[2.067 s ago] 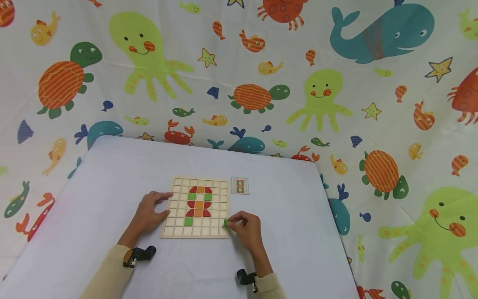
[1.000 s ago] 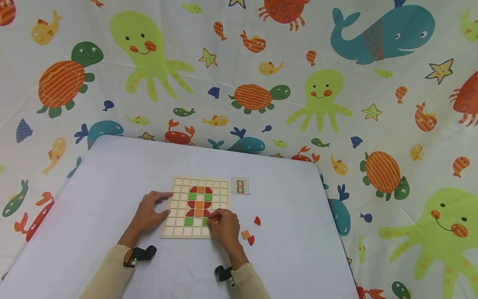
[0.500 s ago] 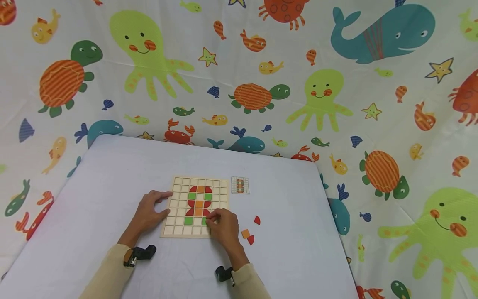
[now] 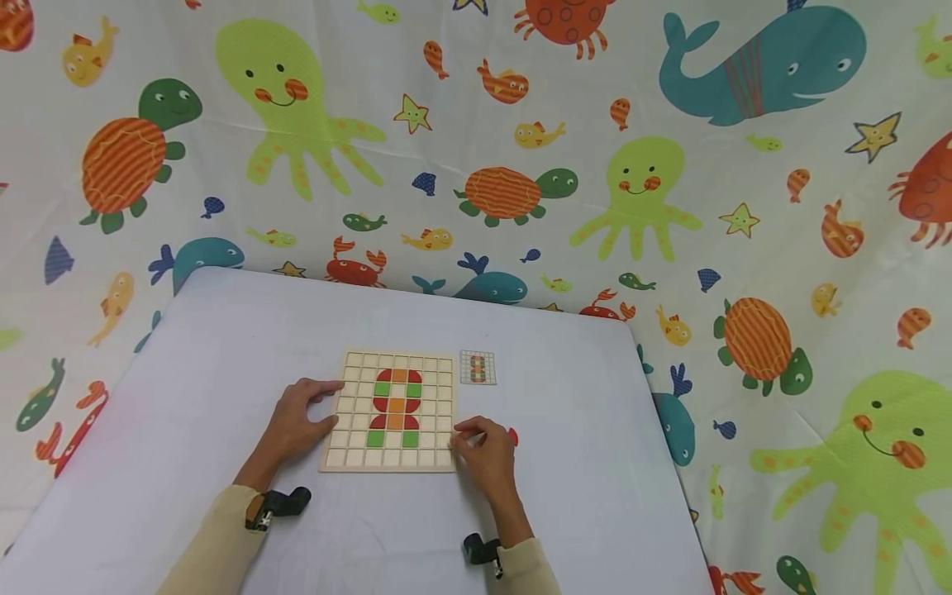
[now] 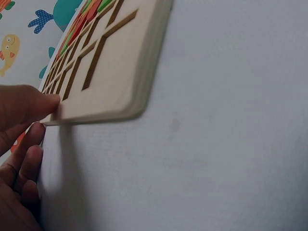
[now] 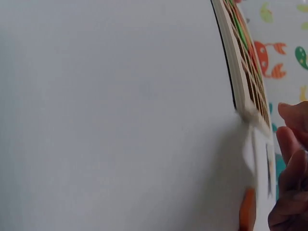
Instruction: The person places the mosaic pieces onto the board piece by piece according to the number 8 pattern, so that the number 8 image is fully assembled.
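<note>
A wooden grid board lies on the white table with red, orange and green tiles set in its cells. My left hand rests at the board's left edge, thumb and index fingertip touching it. In the left wrist view, the thumb lies on the rim and the other fingers are bent below it. My right hand is over the board's right edge, thumb and index finger close together with nothing between them. A green tile sits in the lower pattern row. A red quarter-round tile shows behind the right hand.
A small pattern card lies beyond the board's upper right corner. An orange tile lies on the table in the right wrist view. A curtain printed with sea animals hangs behind the table.
My right hand brought a green tile from the board's right edge to the lower row, let go of it, and moved back right. The left hand stayed put.
</note>
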The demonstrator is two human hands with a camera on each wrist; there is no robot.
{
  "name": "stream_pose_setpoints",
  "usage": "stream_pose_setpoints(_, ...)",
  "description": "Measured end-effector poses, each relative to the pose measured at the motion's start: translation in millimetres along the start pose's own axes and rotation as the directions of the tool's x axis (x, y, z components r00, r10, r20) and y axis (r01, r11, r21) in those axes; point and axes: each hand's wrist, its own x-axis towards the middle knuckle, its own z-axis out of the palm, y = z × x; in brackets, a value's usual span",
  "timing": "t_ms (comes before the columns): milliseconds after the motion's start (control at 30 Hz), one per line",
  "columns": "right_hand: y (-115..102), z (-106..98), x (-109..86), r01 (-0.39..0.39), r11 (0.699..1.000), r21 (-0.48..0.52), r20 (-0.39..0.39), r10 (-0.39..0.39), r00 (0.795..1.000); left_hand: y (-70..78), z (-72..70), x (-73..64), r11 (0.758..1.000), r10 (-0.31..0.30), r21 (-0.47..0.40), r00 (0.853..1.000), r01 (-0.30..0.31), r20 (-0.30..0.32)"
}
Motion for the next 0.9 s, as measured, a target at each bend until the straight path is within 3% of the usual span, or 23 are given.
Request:
stream_pose_setpoints(233, 24, -28, 4.7, -0.041, 0.999, 0.006, -0.117, 0.041, 0.992, -0.4, 0.1, 0.2, 1.000, 0.009, 0.000, 1.000, -0.009, -0.006)
stream_pose_setpoints(500, 43, -47, 10.1, -0.169, 0.984, -0.057, -0.261, 0.149, 0.954, 1.0, -0.2, -1.1, 1.000, -0.007, 0.008, 1.000, 0.007, 0.000)
stream_pose_setpoints(633, 48, -51, 12.8, -0.211, 0.969, -0.127, -0.266, 0.172, 0.948, 2.3, 0.3, -1.9, 1.000, -0.007, 0.003, 1.000, 0.007, -0.003)
stream_pose_setpoints(900, 46, -52, 16.2, -0.214, 0.955, -0.204, -0.210, 0.171, 0.963, 4.5, 0.5, -1.8, 1.000, 0.007, -0.010, 1.000, -0.008, -0.016)
